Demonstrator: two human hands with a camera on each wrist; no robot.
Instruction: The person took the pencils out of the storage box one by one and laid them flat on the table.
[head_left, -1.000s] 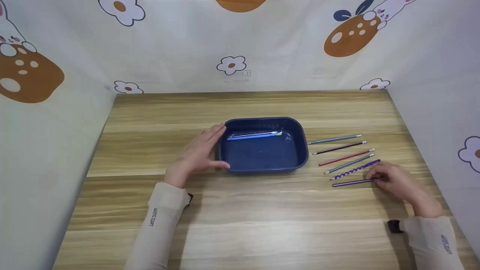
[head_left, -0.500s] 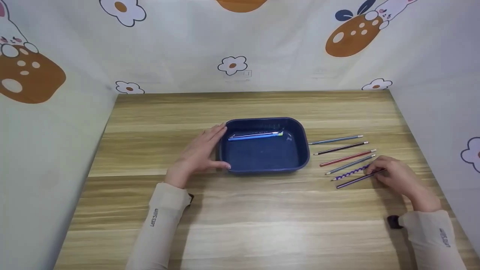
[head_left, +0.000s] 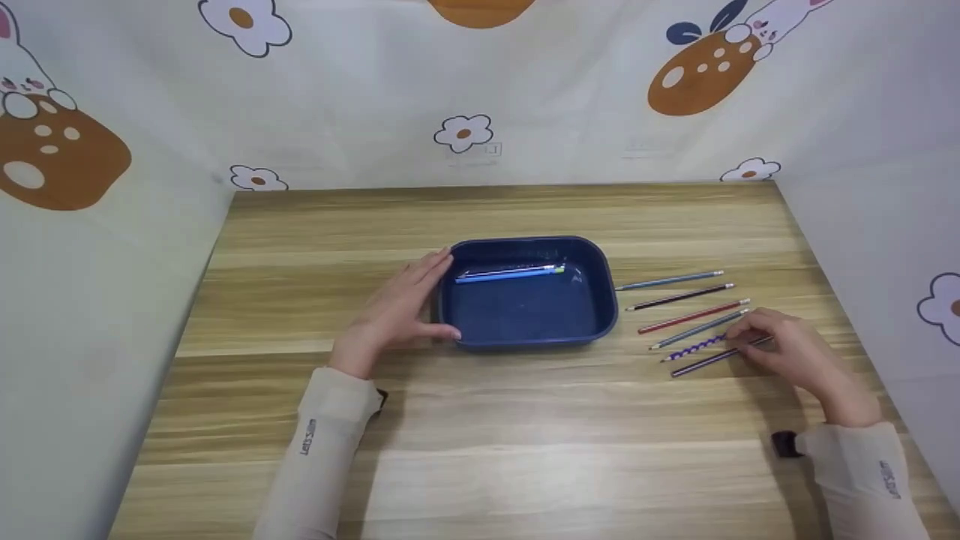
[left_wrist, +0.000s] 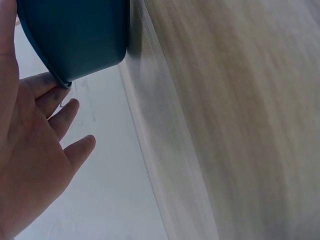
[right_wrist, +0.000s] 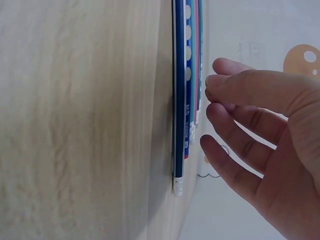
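Observation:
A navy plastic tray [head_left: 525, 343] stands mid-table, with a bright blue pencil [head_left: 502, 277] and a darker one along its far side. My left hand [head_left: 397, 307] rests on the tray's left end, thumb at the near corner and fairly straight fingers at the far corner. My right hand [head_left: 787, 349] hovers over the right ends of a dark purple pencil [head_left: 701, 365] and a purple spiral-patterned pencil [head_left: 694, 348]. In the right wrist view its fingers are loosely bent, thumb near the index finger, with no pencil between them. Both pencils lie on the table.
Beyond the spiral-patterned pencil lie a grey-green pencil [head_left: 697, 328], a red pencil [head_left: 690, 317], a black pencil [head_left: 679, 297] and a blue-grey pencil [head_left: 667, 280], whose tip is close to the tray. Patterned fabric walls [head_left: 360, 97] border the wooden table [head_left: 495, 442].
The dark purple pencil has swung to a steeper slant, its right end farther from me. My right hand has shifted slightly away and left, towards the spiral-patterned pencil. My left hand stays put.

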